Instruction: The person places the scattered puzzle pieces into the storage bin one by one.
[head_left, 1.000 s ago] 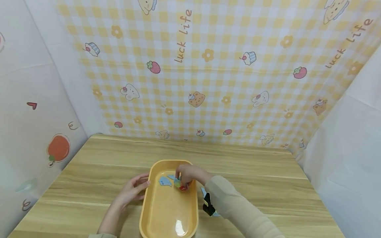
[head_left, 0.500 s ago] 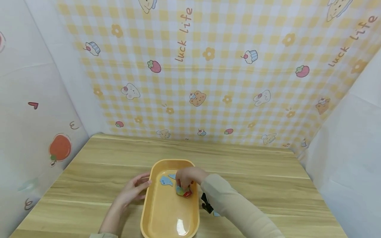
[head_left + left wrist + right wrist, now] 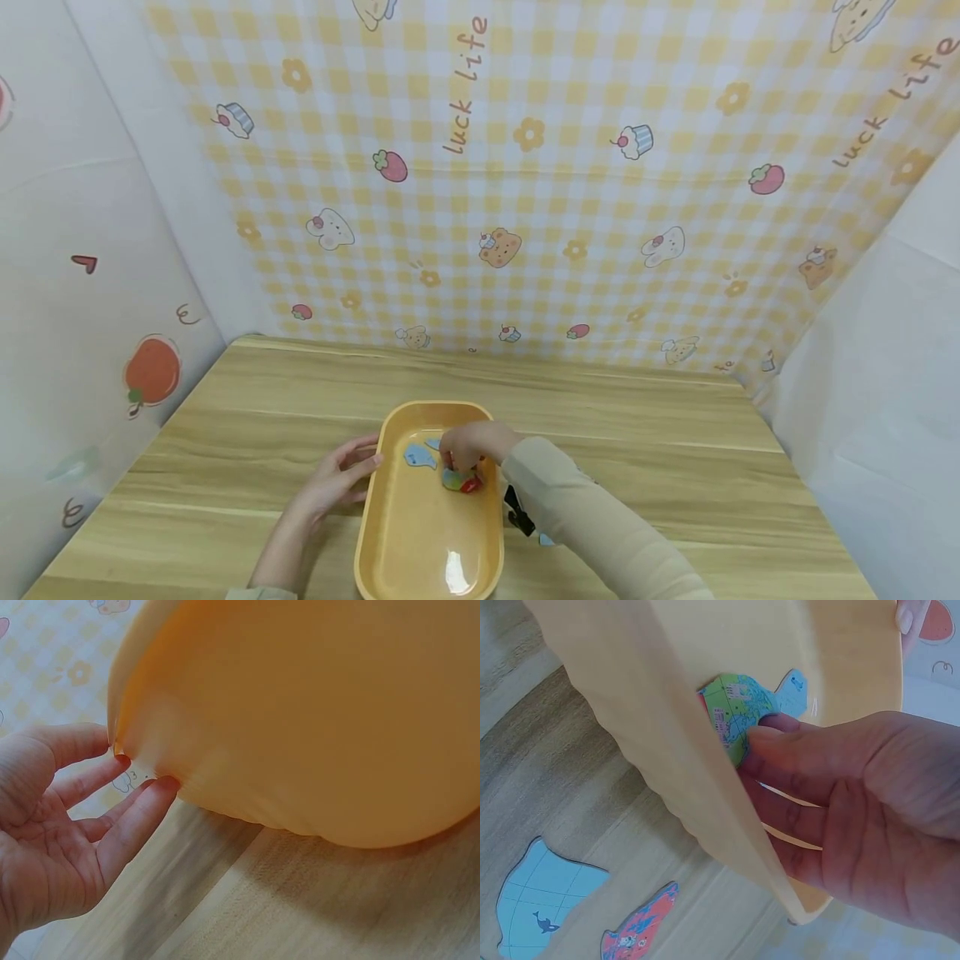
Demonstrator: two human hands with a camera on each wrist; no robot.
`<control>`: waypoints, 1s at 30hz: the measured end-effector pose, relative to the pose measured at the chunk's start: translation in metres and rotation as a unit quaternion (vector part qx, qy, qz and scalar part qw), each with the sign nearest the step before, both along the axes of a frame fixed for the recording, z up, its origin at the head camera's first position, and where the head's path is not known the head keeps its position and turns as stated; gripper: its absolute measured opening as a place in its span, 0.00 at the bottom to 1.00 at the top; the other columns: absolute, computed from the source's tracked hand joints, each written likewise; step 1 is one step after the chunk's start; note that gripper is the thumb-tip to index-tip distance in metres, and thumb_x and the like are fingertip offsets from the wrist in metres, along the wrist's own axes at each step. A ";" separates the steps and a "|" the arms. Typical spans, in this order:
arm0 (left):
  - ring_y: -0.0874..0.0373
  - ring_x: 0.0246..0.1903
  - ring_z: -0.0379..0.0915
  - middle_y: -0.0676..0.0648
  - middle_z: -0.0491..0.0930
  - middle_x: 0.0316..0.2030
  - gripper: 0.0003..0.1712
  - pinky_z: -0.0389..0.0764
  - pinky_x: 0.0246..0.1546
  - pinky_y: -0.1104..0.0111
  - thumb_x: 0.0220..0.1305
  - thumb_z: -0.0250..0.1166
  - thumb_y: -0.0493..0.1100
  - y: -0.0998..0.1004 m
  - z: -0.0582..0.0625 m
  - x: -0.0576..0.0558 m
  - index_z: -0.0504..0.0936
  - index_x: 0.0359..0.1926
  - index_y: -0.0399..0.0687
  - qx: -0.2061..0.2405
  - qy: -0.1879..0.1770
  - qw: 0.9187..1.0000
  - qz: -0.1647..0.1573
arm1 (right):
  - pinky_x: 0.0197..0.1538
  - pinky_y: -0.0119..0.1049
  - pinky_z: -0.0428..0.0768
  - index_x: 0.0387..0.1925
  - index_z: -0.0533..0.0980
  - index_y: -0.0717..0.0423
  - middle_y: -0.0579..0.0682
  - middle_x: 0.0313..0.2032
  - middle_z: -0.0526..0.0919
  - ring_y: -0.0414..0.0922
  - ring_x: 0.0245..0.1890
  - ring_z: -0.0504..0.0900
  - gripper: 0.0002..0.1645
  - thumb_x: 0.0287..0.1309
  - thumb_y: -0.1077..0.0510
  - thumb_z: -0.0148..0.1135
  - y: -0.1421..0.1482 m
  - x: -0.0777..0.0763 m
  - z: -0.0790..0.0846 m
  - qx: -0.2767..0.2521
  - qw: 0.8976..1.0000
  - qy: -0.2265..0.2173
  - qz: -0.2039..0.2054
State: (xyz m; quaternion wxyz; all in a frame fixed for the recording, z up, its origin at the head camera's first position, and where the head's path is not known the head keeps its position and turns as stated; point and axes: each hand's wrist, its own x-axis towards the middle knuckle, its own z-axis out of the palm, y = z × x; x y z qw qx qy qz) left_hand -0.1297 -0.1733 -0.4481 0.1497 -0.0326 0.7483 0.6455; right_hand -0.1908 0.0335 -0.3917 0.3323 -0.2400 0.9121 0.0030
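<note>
My right hand (image 3: 468, 442) reaches over the far right side of a yellow tray (image 3: 429, 542). It pinches a green and blue map puzzle piece (image 3: 739, 705) between thumb and fingers. A red part (image 3: 470, 484) shows at the edge of the green area; whether it is a separate piece, I cannot tell. Light blue puzzle pieces (image 3: 419, 456) lie in the tray, left of that hand. With thumb at the rim and fingers against the outer wall, my left hand (image 3: 67, 825) holds the tray's left side.
Right of the tray, a light blue piece with a sea animal (image 3: 551, 889) and a pinkish-red piece (image 3: 641, 922) lie on the wooden table (image 3: 675, 467). A black object (image 3: 519, 512) shows beside my right sleeve. A checkered cloth (image 3: 570, 183) hangs behind the table.
My right hand has brought the green and red puzzle part lower and slightly toward the tray's right side, then shifted slightly left. My left hand has kept its place on the tray.
</note>
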 end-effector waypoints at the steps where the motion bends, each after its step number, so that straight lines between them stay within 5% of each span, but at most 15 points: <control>1: 0.48 0.51 0.71 0.31 0.64 0.59 0.32 0.82 0.44 0.58 0.62 0.58 0.46 0.000 0.000 0.000 0.60 0.64 0.39 0.001 0.000 1.000 0.001 | 0.18 0.25 0.60 0.30 0.76 0.49 0.42 0.29 0.71 0.37 0.19 0.62 0.08 0.55 0.66 0.57 0.001 0.000 0.000 -0.001 1.000 0.003 0.001; 11: 0.50 0.49 0.73 0.30 0.65 0.59 0.32 0.82 0.43 0.58 0.62 0.59 0.45 0.003 0.001 -0.001 0.61 0.63 0.39 0.001 -0.001 1.000 0.007 | 0.35 0.24 0.72 0.42 0.76 0.51 0.45 0.47 0.78 0.37 0.40 0.73 0.12 0.57 0.64 0.55 0.007 -0.004 0.002 -0.046 0.998 0.025 0.022; 18: 0.46 0.51 0.71 0.28 0.62 0.60 0.33 0.82 0.43 0.59 0.63 0.57 0.45 0.002 0.001 -0.001 0.58 0.64 0.35 -0.001 0.003 1.000 -0.005 | 0.23 0.26 0.68 0.45 0.72 0.58 0.56 0.28 0.81 0.44 0.18 0.73 0.12 0.59 0.65 0.52 0.014 -0.007 0.009 -0.155 0.987 -0.010 -0.036; 25: 0.47 0.51 0.72 0.29 0.63 0.60 0.33 0.82 0.43 0.59 0.62 0.58 0.45 0.002 -0.001 0.000 0.59 0.64 0.36 -0.003 0.000 1.000 0.000 | 0.35 0.28 0.76 0.45 0.73 0.60 0.55 0.38 0.81 0.48 0.37 0.79 0.13 0.59 0.60 0.57 0.028 -0.013 0.018 -0.225 0.973 0.042 -0.024; 30: 0.48 0.50 0.72 0.29 0.63 0.60 0.33 0.82 0.43 0.59 0.62 0.58 0.45 0.001 -0.001 0.000 0.59 0.64 0.37 -0.003 -0.001 1.000 0.001 | 0.41 0.35 0.79 0.47 0.73 0.61 0.56 0.38 0.79 0.48 0.40 0.78 0.14 0.58 0.63 0.56 0.044 -0.016 0.023 -0.277 0.957 0.079 -0.031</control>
